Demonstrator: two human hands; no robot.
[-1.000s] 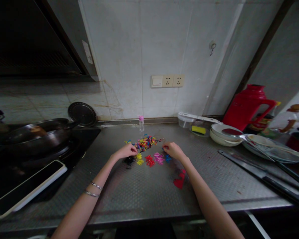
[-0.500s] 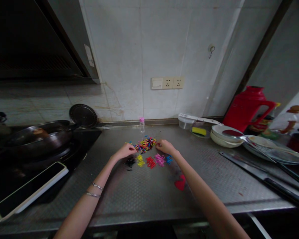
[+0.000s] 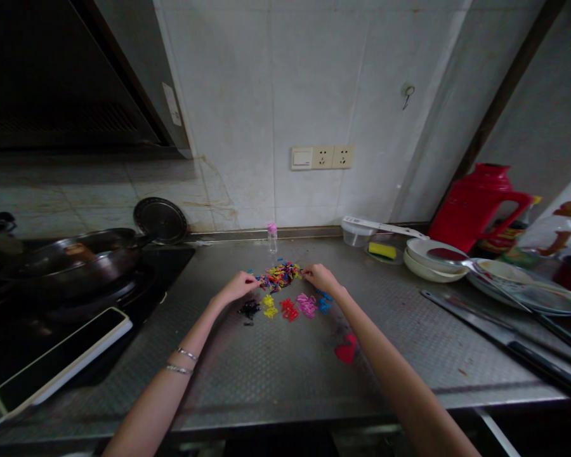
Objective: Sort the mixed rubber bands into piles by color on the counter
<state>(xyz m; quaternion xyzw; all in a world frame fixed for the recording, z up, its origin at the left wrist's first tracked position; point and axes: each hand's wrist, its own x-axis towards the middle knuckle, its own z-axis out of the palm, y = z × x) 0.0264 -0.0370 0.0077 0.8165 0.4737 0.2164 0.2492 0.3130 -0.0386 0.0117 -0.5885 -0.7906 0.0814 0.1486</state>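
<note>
Flanking mixed pile (image 3: 280,277) mid-frame w/ L hand (image 3: 238,287) & R hand (image 3: 321,278), fairly narrow; can't tell if holding. Note red pile (image 3: 289,310) below, prob. apart by colour.

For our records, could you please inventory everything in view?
mixed pile: one, multicoloured, centre
small piles: five, black, yellow, red, pink, blue, in front
bottle: one, clear, rear
heart: one, red, front
tub: one, clear, right
sponge: one, yellow, right
bowls: at least two, white, right
plates: uncountable, white, right
knife: one, grey, right
thermos: one, red, right
stove: one, black, left
pan: one, dark, on stove
disc: one, dark, left
phone: one, black, left
hood: one, dark, upper left
switch: one, cream, rear
sockets: two, cream, rear
hook: one, silver, right
left hand: one, bare, mixed pile's left
right hand: one, bare, mixed pile's right
</note>
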